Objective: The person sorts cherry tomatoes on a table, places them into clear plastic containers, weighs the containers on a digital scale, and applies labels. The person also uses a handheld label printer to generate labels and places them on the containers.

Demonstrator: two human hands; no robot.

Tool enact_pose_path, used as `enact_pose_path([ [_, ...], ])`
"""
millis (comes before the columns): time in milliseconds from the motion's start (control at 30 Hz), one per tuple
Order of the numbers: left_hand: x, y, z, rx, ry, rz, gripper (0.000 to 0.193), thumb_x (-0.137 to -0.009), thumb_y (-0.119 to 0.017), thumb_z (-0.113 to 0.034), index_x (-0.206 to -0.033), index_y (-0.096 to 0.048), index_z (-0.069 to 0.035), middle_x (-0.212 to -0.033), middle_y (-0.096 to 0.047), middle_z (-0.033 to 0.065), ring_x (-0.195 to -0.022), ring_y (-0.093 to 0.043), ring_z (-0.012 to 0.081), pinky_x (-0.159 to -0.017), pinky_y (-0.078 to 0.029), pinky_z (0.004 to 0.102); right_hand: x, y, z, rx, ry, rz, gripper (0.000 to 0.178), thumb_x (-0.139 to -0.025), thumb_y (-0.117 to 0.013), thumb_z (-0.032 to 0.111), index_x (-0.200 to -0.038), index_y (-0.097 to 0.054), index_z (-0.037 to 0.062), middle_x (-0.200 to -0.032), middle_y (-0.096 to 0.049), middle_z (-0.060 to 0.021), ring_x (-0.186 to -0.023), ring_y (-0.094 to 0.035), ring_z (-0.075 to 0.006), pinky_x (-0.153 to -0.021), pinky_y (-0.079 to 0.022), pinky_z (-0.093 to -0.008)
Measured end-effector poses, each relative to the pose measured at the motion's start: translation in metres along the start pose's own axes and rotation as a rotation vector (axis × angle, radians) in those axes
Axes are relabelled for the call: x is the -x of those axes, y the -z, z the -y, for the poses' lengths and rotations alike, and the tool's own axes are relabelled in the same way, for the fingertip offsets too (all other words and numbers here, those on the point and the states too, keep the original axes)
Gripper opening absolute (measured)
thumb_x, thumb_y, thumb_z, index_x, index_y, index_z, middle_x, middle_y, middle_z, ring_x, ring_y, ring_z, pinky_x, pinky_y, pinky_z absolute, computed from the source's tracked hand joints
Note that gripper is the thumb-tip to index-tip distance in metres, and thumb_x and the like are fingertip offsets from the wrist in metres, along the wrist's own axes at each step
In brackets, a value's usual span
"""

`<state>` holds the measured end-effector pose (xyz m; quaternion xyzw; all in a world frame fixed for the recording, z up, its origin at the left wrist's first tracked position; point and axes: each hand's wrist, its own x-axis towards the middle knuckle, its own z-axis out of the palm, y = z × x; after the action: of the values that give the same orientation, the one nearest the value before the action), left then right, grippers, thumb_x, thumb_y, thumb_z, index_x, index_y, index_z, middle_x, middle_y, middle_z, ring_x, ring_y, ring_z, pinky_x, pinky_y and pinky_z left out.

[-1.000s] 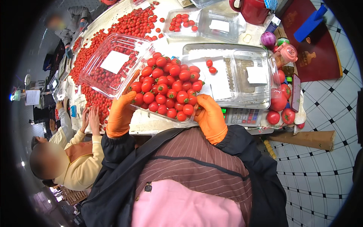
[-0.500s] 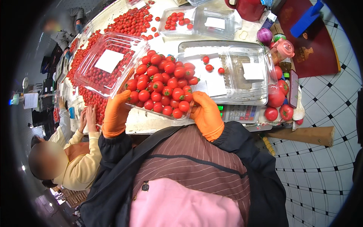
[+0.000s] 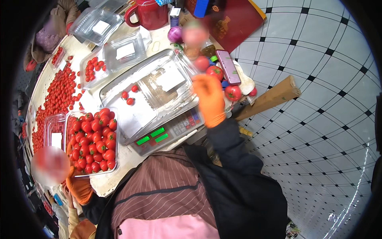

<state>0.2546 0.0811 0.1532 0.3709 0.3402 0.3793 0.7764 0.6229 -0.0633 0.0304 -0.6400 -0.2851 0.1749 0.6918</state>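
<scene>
My left hand (image 3: 79, 187), in an orange glove, grips the near left side of a clear plastic box (image 3: 116, 159) heaped with cherry tomatoes (image 3: 93, 143). Its fingers partly disappear behind the box wall. The hinged lid (image 3: 55, 137), bearing a white label, lies folded out to the left. In a matching glove, my right hand (image 3: 209, 99) is at the right end of a metal tray (image 3: 115, 93), its fingers curled together; whatever they hold, if anything, is hidden. Within the tray lies another clear box (image 3: 169, 73) with a label, alongside 3 loose cherry tomatoes (image 3: 130, 101).
Under the tray stands a scale (image 3: 171, 131) with green displays. Larger tomatoes (image 3: 232, 93), a phone (image 3: 228, 67) and a red onion (image 3: 175, 35) crowd the right edge. Loose cherry tomatoes (image 3: 59, 93) cover the far left. A co-worker's yellow sleeve (image 3: 73, 217) shows lower left.
The filled box has moved left, away from the tray, with my left hand on it. My right hand has let go of it and moved to the tray's right end. The view has turned.
</scene>
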Motion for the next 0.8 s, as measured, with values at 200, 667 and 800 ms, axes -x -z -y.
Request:
enact_pose_path([
  [200, -0.012, -0.006, -0.001, -0.022, -0.017, 0.063, 0.069, -0.083, -0.051, -0.021, -0.146, -0.029, -0.003, -0.137, -0.046, 0.018, -0.125, -0.047, 0.03, -0.106, -0.037, 0.042, -0.059, 0.162, -0.081, 0.805, -0.029, -0.395, 0.05, -0.078, -0.074, 0.031, -0.115, -0.056, 0.0012, -0.11, -0.058, -0.0173, -0.098, -0.057, -0.0284, -0.086, -0.046, -0.0385],
  [667, -0.006, -0.009, 0.001, -0.033, -0.04, 0.088, 0.068, -0.084, -0.05, -0.025, -0.145, -0.03, -0.004, -0.14, -0.043, 0.017, -0.126, -0.046, 0.0296, -0.105, -0.037, 0.0416, -0.106, 0.182, -0.096, 1.062, -0.397, 0.161, 0.099, -0.052, -0.082, 0.052, -0.132, -0.047, 0.0038, -0.124, -0.048, -0.0257, -0.116, -0.046, -0.043, -0.1, -0.039, -0.0469],
  [800, -0.004, -0.013, 0.01, -0.029, -0.014, 0.098, 0.068, -0.084, -0.05, -0.026, -0.145, -0.03, -0.004, -0.14, -0.043, 0.0167, -0.126, -0.045, 0.0295, -0.105, -0.037, 0.0415, -0.112, 0.181, -0.086, 1.136, -0.49, 0.2, 0.1, -0.051, -0.084, 0.047, -0.135, -0.047, 0.0074, -0.124, -0.047, -0.025, -0.118, -0.047, -0.041, -0.101, -0.041, -0.0421],
])
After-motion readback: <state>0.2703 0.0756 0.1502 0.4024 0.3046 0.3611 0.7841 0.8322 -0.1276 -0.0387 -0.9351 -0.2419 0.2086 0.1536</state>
